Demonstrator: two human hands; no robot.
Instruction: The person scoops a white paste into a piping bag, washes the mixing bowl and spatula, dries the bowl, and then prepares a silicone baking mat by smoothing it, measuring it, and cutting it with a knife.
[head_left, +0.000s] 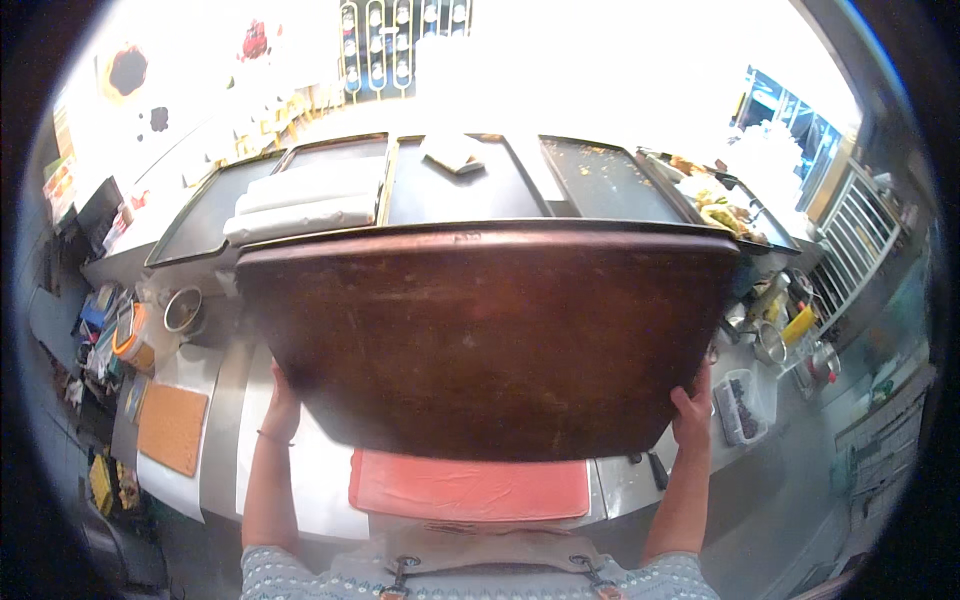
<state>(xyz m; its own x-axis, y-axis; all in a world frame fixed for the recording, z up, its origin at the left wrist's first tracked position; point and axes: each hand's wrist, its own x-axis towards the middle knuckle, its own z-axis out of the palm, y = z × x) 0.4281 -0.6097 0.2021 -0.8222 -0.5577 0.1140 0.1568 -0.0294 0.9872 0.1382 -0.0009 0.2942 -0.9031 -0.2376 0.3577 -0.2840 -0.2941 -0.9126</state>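
A large dark brown baking tray is held up in front of me, its plain flat face towards me and its rim at the top. My left hand grips its left edge; the fingers are partly hidden behind it. My right hand grips the right edge, thumb against the side. Below the tray, a flat red sheet lies on the worktop near my apron, its far part hidden by the tray.
Several metal trays line the shelf beyond, with white rolls on one. At left are a brown slab, an orange-rimmed tub and a metal pot. At right stand a plastic box of dark pieces and metal bowls.
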